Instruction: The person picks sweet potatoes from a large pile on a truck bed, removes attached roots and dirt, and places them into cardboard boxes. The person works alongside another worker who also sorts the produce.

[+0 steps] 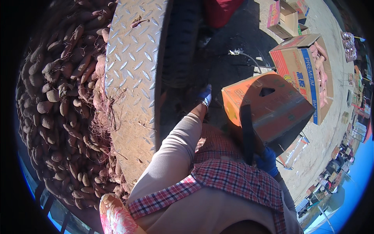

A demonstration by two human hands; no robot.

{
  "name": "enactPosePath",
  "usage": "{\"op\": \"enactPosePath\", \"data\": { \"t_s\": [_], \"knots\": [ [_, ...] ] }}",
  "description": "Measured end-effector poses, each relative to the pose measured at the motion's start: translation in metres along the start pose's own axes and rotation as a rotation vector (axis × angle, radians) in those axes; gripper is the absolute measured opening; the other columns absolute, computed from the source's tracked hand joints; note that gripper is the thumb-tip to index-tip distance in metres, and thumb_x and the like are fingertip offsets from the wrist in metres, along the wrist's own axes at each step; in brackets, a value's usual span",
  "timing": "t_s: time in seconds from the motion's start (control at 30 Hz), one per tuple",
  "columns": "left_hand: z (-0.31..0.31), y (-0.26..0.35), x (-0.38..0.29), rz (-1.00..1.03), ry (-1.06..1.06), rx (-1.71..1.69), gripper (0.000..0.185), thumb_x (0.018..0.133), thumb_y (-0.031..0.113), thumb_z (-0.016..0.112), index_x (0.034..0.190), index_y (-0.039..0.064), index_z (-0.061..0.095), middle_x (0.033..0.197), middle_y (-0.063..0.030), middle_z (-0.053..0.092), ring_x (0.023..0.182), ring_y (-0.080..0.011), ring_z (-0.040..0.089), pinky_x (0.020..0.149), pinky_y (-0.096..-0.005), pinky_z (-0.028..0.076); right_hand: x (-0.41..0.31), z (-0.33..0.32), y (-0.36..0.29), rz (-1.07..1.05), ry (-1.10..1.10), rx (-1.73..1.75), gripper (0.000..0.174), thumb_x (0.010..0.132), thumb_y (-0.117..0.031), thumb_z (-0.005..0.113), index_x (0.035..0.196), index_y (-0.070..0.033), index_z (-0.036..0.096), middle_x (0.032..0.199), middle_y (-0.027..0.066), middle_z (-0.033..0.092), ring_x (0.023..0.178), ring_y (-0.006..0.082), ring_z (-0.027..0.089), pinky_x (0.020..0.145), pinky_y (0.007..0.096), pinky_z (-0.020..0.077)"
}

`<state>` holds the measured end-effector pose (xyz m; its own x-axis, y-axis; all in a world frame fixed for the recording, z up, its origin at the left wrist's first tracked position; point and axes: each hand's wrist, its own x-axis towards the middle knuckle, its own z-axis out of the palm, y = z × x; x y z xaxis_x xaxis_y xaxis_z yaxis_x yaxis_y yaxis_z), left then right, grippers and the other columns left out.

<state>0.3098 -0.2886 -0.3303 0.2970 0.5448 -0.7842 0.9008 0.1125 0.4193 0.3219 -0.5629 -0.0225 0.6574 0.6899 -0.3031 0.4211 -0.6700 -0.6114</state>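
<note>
My left hand, in a blue and white glove, reaches into the shadow beside a dark tire. Nothing can be made out in it, and its far side is hidden. In a blue glove, my right hand grips the near edge of an orange cardboard box, its fingers partly hidden. The box is tilted, with a cut handhole facing up. A dark strap-like thing crosses its left part. To the left, sweet potatoes are heaped beside a metal tread-plate ledge.
A banana carton holding sweet potatoes stands behind the orange box, with further cartons beyond. A cable lies near the tire. Something red is at the top. Goods line the ground at far right.
</note>
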Motion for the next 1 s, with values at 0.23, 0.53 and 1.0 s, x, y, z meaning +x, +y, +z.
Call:
{"op": "enactPosePath", "data": {
  "t_s": [0.23, 0.53, 1.0],
  "knots": [
    [-0.039, 0.036, -0.065, -0.288, -0.312, -0.718, 0.060, 0.088, 0.055, 0.037, 0.122, 0.007, 0.050, 0.111, -0.0143, 0.059, 0.089, -0.0291, 0.060, 0.070, -0.0395, 0.051, 0.014, -0.001, -0.039, 0.081, -0.056, -0.192, 0.021, 0.074, -0.016, 0.064, 0.090, -0.005, 0.060, 0.076, 0.0146, 0.059, 0.070, 0.0329, 0.059, 0.059, 0.0374, 0.0465],
    [-0.081, -0.012, -0.043, -0.404, -0.187, -1.176, 0.057, 0.089, 0.051, 0.035, 0.122, 0.007, 0.050, 0.113, -0.0140, 0.058, 0.093, -0.0291, 0.059, 0.075, -0.0395, 0.049, 0.054, -0.009, -0.089, -0.327, -0.357, -0.427, 0.017, 0.073, -0.019, 0.061, 0.086, -0.008, 0.061, 0.073, 0.0099, 0.058, 0.064, 0.0262, 0.059, 0.055, 0.0345, 0.0479],
    [-0.090, -0.012, -0.125, -0.459, -0.248, -1.400, 0.052, 0.092, 0.045, 0.032, 0.121, 0.006, 0.051, 0.116, -0.0135, 0.057, 0.099, -0.0292, 0.056, 0.082, -0.0395, 0.046, 0.095, 0.001, -0.133, -0.604, -0.543, -0.542, 0.022, 0.074, -0.017, 0.055, 0.092, -0.005, 0.058, 0.081, 0.0105, 0.059, 0.073, 0.0262, 0.060, 0.060, 0.0370, 0.0480]
  ]
}}
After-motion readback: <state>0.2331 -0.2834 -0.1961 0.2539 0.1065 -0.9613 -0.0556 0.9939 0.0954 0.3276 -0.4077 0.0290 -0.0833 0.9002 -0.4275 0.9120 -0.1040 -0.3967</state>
